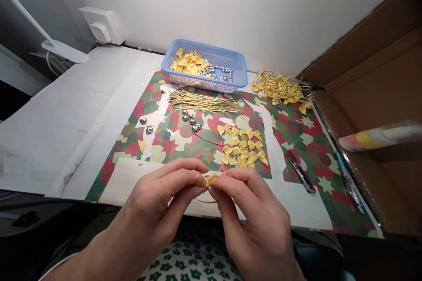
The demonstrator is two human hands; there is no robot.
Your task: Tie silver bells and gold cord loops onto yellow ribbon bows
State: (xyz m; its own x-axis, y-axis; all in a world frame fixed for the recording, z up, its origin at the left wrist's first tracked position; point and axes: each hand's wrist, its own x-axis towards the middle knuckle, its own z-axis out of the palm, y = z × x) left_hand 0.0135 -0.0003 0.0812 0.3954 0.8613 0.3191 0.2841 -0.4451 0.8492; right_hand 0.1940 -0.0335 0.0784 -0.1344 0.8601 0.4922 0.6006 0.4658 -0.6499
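My left hand (pixel 161 202) and my right hand (pixel 253 215) meet over the front edge of the table, fingertips pinched together. Between them is a small yellow ribbon bow (pixel 211 178), mostly covered by the fingers. A thin cord (pixel 206 201) loops just below the bow. Beyond my right hand, several yellow bows (pixel 244 145) lie in rough rows on the patterned sheet. One gold cord (pixel 207 139) runs from the silver beads (pixel 191 119) toward those bows. Farther back lies a bundle of gold cords (pixel 201 102).
A blue basket (pixel 242 70) holds yellow bows and silver beads. Finished-looking bows with cords form a pile (pixel 280 88) at back right. Red-handled tweezers or snips (pixel 300 173), a pen (pixel 349 182) and a cardboard box (pixel 372 79) stand right. A lamp base (pixel 66 51) is left.
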